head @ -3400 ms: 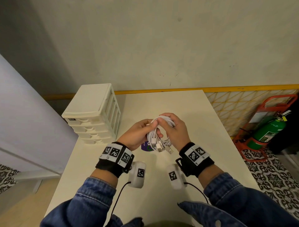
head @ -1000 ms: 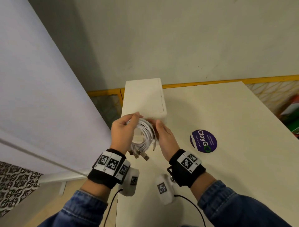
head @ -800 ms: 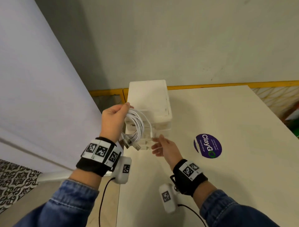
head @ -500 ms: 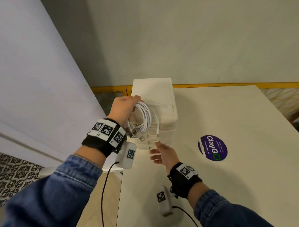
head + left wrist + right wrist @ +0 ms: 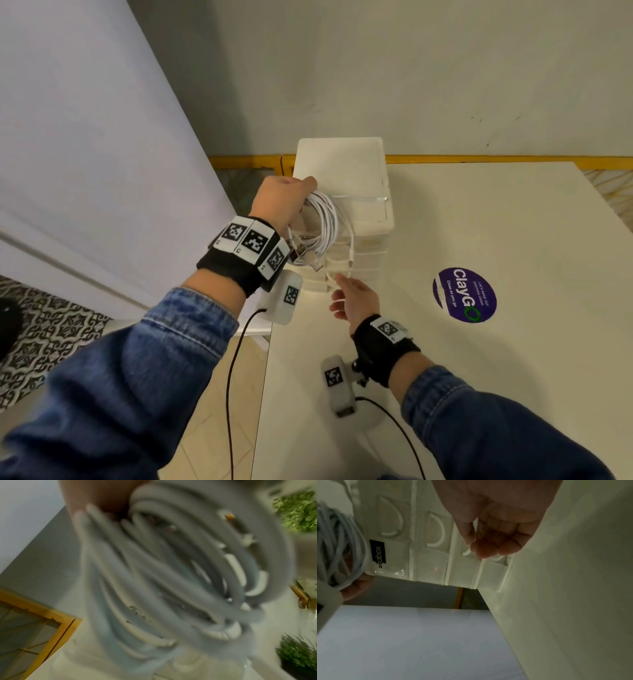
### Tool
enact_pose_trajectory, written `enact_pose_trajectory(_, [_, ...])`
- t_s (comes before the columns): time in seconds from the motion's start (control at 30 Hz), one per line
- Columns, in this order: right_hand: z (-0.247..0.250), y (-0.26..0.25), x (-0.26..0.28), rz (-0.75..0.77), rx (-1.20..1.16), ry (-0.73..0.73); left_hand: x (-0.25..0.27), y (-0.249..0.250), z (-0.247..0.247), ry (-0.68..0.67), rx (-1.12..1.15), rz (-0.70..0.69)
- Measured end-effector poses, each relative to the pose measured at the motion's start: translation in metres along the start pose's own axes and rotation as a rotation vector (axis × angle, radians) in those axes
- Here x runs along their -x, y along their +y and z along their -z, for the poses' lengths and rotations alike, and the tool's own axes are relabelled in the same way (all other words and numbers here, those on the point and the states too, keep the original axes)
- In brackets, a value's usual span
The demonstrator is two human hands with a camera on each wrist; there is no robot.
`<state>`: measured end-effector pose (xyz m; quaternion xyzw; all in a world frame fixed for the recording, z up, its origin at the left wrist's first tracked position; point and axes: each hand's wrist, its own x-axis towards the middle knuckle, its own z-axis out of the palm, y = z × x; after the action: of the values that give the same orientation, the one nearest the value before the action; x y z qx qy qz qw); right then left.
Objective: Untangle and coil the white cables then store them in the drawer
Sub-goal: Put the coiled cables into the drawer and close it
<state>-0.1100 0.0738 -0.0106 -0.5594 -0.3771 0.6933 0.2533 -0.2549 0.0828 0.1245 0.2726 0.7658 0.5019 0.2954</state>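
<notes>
Smooth white rubbery cables (image 5: 322, 226), glossy translucent plastic drawer unit (image 5: 346, 178), seemingly matt table (image 5: 479, 394).

The purple sticker (image 5: 464, 295) on the table (image 5: 513, 377) reads "ClayGo".

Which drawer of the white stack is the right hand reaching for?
The right hand has its fingertips at the handle of the third drawer from the top, two below the top one with the black label; no drawer is pulled out.
</notes>
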Motion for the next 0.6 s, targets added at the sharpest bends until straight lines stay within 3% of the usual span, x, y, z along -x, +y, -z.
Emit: enact_pose_trajectory(0.6, [0.038,0.054,0.052,0.177,0.149,-0.088,0.007,0.006,0.002,0.022,-0.075,-0.002])
